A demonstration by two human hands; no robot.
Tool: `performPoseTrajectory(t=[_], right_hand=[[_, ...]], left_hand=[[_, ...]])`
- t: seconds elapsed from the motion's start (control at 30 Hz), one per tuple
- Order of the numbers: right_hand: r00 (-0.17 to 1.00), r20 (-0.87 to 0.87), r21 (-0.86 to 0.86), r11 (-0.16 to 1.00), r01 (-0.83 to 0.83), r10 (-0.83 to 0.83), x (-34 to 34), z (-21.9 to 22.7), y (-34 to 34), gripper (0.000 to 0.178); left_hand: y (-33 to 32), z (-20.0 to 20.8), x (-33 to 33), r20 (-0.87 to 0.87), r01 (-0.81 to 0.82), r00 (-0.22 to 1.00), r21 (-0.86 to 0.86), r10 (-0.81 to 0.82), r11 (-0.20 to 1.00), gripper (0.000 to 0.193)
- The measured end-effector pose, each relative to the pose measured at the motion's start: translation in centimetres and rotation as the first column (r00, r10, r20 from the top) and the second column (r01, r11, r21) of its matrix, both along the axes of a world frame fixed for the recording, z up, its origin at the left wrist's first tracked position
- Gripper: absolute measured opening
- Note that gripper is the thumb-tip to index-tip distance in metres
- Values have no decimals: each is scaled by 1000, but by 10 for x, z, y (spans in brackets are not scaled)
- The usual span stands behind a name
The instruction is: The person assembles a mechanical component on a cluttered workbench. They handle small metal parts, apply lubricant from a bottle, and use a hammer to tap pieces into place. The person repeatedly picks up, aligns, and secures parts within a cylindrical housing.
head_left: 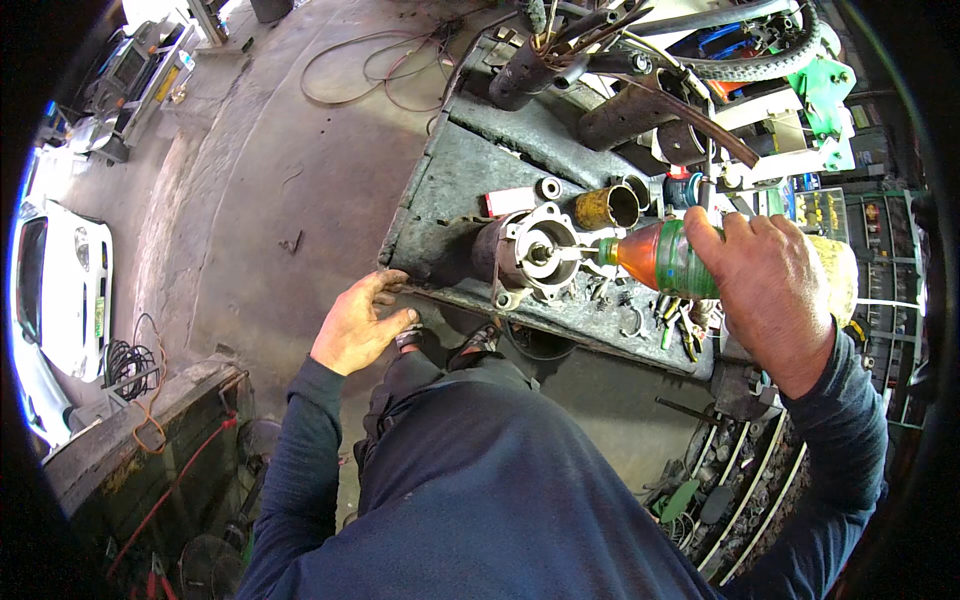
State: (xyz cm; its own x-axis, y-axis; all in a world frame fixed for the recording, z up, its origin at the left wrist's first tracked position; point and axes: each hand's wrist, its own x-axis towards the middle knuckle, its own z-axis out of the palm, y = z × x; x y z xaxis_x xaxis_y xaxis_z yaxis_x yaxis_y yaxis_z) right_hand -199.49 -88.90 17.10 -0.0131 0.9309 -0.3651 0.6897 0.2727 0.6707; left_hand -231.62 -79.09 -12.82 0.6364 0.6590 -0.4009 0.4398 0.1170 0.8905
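My right hand (778, 285) grips a green plastic bottle (655, 258) with reddish liquid in it. The bottle is tipped nearly level, its neck pointing left at a round metal housing (516, 243) with a flanged rim and a shaft in its centre. A thin pale streak lies between the mouth and the housing; I cannot tell if it is liquid or a nozzle. My left hand (358, 322) is open, its fingers apart at the near left corner of the dark metal workbench (435, 215), and holds nothing.
Behind the housing stand a yellow metal cylinder (603, 208), a small ring (548, 188) and a red-and-white box (511, 202). Hand tools (682, 325) lie at the bench's right end. Upright tubes (520, 75) and a tyre (765, 65) crowd the back. A hose (330, 98) loops on the floor.
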Motion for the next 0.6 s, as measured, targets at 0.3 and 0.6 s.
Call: performPoseTrajectory(t=[0.3,0.6], right_hand=[[1000,3,-10,1000,7,-7,-10,6,15,54],[997,59,-16,999,-47,48,-24,8,20,49]], left_hand=[[-2,-9,-2,9,-21,1000,12,21,1000,57],[-1,-17,-7,27,-47,999,31,46,998,56]])
